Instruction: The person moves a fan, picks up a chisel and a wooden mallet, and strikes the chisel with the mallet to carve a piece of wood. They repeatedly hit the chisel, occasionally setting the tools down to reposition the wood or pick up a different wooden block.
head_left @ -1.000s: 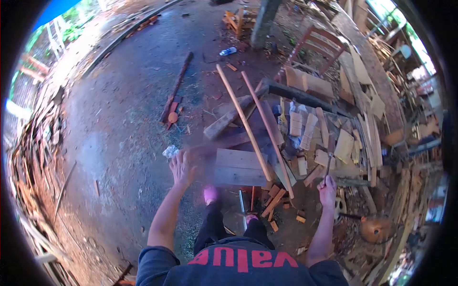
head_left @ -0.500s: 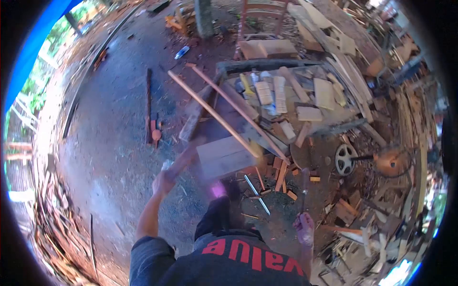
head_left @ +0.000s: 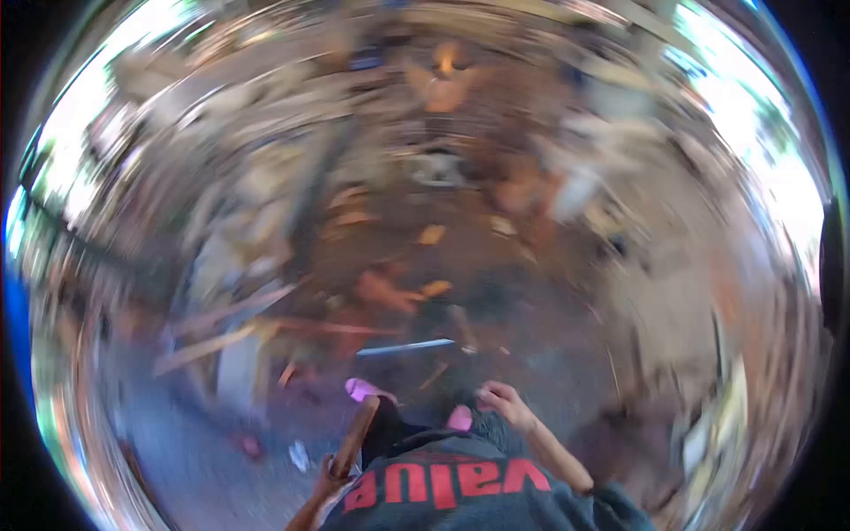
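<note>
My left hand point(head_left: 332, 476), low and left of the shirt front, is wrapped round a brown piece of wood point(head_left: 358, 432) that points up and slightly right. My right hand point(head_left: 505, 400) is raised in front of my body, right of centre, with its fingers curled together. Whatever it may hold is lost in the blur. Beyond both hands, a thin pale metal strip point(head_left: 405, 347) lies on the ground. Orange-brown wood pieces point(head_left: 390, 290) lie farther off.
Long wooden strips point(head_left: 208, 345) stretch across the left side. A blurred pale wheel point(head_left: 438, 168) is ahead, with an orange round object point(head_left: 445, 88) behind it. Pink footwear point(head_left: 367, 389) shows at my feet. Blurred timber piles stand around.
The view has swung right, so the boards and long strips now lie to the left. My left hand, still holding the wood, is closer to my body. My right hand is more central.
</note>
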Tool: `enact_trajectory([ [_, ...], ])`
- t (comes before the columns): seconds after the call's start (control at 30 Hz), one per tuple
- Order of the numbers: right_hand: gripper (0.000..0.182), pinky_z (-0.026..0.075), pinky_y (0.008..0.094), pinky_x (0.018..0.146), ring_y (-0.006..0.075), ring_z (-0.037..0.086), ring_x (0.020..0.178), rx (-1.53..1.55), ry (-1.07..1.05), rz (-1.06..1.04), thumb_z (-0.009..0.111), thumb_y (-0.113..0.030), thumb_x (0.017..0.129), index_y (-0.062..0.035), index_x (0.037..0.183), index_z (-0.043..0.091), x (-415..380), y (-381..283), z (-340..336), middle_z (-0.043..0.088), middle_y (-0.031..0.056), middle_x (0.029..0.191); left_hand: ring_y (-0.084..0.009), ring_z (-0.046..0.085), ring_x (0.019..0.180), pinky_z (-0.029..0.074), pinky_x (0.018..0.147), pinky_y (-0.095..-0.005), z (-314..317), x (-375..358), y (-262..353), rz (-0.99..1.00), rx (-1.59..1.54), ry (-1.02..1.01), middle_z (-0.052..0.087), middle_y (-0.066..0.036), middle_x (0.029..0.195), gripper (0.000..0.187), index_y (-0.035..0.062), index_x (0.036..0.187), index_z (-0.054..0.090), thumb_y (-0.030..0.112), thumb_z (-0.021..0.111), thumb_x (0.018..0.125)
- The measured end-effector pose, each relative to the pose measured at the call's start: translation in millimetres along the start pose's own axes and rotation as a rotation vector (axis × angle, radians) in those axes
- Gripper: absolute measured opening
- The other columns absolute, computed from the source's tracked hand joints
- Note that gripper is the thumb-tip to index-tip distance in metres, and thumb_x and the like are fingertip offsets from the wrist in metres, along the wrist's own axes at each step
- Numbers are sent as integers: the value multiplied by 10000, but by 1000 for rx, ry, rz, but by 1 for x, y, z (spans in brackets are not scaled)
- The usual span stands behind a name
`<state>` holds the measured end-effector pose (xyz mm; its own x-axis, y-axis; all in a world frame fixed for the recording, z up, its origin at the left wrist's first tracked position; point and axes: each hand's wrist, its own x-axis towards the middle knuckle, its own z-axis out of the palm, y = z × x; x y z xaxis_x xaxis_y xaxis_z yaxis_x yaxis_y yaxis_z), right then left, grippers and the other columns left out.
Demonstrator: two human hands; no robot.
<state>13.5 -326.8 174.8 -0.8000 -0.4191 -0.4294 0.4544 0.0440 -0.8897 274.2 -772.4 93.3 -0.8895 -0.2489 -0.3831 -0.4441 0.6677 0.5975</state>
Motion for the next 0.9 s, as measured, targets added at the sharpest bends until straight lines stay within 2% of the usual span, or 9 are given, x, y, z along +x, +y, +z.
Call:
enact_trajectory([
  [0.03,260,496,281,796,104,585,845,16,37,20,566,-304,989,-52,975,628,-20,-2,-8,615,0,927,-231,616,809,511,661,-369,2,36,18,237,-28,-47,601,-87,913,678,52,1201,444,249,858,701],
  [0.07,278,496,284,777,107,584,840,48,60,-53,560,-316,992,-47,973,627,-40,10,-20,622,3,915,-191,608,735,498,607,-326,7,76,49,123,-301,-238,600,-71,864,640,74,1202,449,247,843,728],
  [0.17,327,472,293,700,105,549,809,29,267,-69,559,-374,975,-52,991,613,-103,9,-43,612,11,866,-98,552,547,452,484,-239,29,142,194,-26,-222,-462,593,-45,759,522,106,1242,441,260,747,848],
  [0.27,313,472,307,693,115,540,801,126,493,-93,538,-342,974,-40,1001,616,-156,28,-61,608,16,864,-118,540,525,446,456,-247,71,181,292,-26,-537,-693,589,-52,760,437,96,1267,426,297,637,942],
  [0.43,321,490,328,760,132,573,864,247,922,-80,553,-331,969,-19,1008,618,-255,93,-91,623,34,883,-122,560,540,456,449,-248,169,164,429,96,-426,-982,596,-59,764,384,100,1244,441,300,609,963],
  [0.53,302,489,305,732,119,570,823,327,1115,-103,566,-310,974,-15,1002,624,-306,126,-106,618,29,857,-123,562,542,458,448,-254,227,145,488,50,-303,-1111,601,-58,770,363,107,1204,456,316,618,955],
  [0.6,259,454,242,643,83,545,710,472,1345,-276,590,-271,970,-22,902,611,-327,158,-121,593,0,773,-122,565,543,461,448,-251,273,135,517,84,-206,-1183,602,-57,770,340,111,1150,477,324,639,939],
  [0.83,237,457,229,634,76,551,682,746,1656,-284,586,-279,974,-47,932,613,-424,217,-216,598,-9,781,-114,584,607,487,489,-239,433,103,612,242,-53,-1306,591,-36,773,297,82,1069,520,259,691,901],
  [0.9,227,467,231,648,79,558,693,673,1698,-274,577,-271,980,-48,958,616,-454,226,-251,595,-5,788,-106,590,653,496,504,-239,468,80,645,313,-68,-1306,580,-24,780,305,69,1084,524,221,703,890],
])
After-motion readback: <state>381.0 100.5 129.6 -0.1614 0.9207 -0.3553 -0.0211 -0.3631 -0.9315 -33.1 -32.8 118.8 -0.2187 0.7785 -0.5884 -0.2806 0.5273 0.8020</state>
